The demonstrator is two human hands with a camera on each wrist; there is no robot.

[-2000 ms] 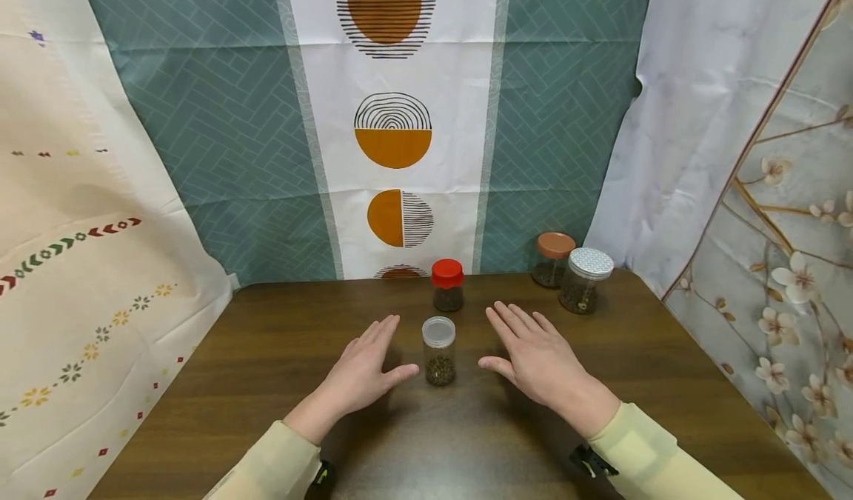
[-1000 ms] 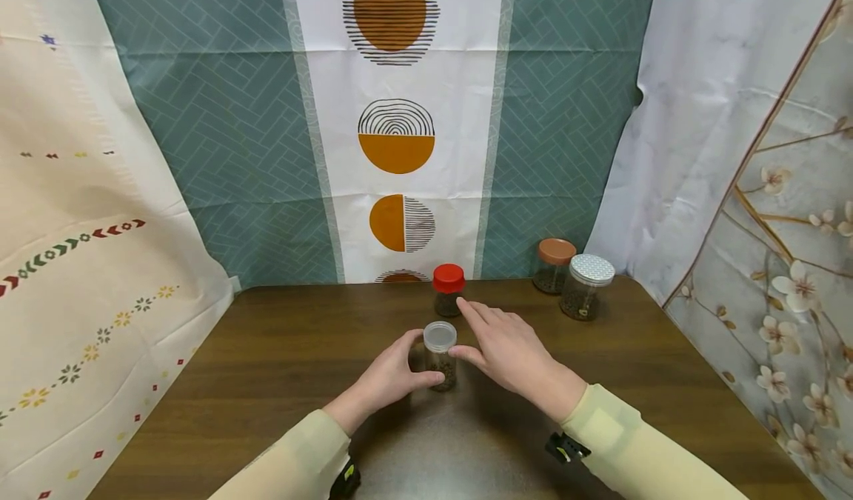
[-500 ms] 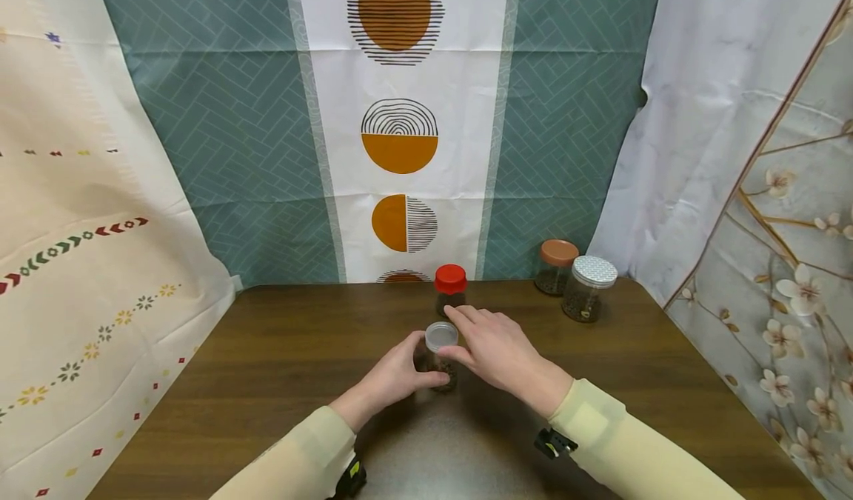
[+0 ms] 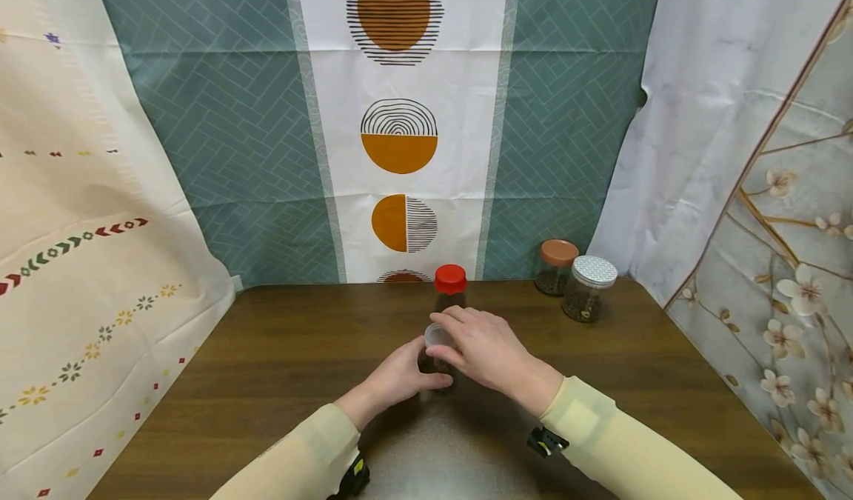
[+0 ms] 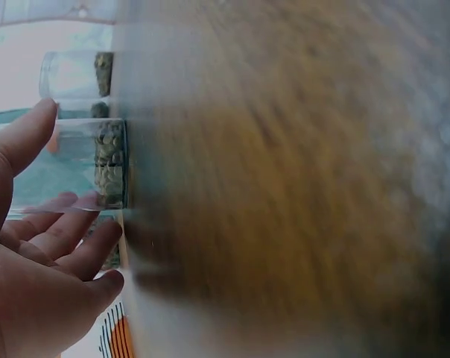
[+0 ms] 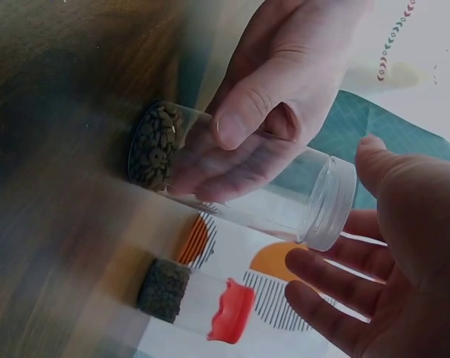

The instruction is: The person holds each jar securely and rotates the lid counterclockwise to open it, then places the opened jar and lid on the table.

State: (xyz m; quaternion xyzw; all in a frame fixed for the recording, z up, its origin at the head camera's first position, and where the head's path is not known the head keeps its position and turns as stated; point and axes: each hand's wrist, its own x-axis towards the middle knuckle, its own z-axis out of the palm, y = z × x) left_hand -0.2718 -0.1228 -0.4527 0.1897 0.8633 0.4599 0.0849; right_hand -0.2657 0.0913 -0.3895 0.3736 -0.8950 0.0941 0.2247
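Note:
A clear jar (image 6: 281,198) with brown seed-like pieces at its bottom stands upright on the wooden table. My left hand (image 4: 398,375) grips its body from the left, thumb in front and fingers behind. The right wrist view shows that thumb pressed to the wall. My right hand (image 4: 486,348) is at the jar's whitish translucent lid (image 4: 437,335), its fingers relaxed and curved about it. In the right wrist view its thumb is beside the lid and its fingertips (image 6: 303,261) lie just beyond the rim. From the head view, both hands hide most of the jar.
Right behind the hands stands a small jar with a red lid (image 4: 451,279). At the back right are a jar with an orange-brown lid (image 4: 558,252) and one with a patterned white lid (image 4: 594,272). Patterned cloths hang behind and beside the table (image 4: 293,337).
My left hand has moved in from the left and taken hold of the jar. The right hand has moved leftward from beside the jar to its lid, its fingers now over it.

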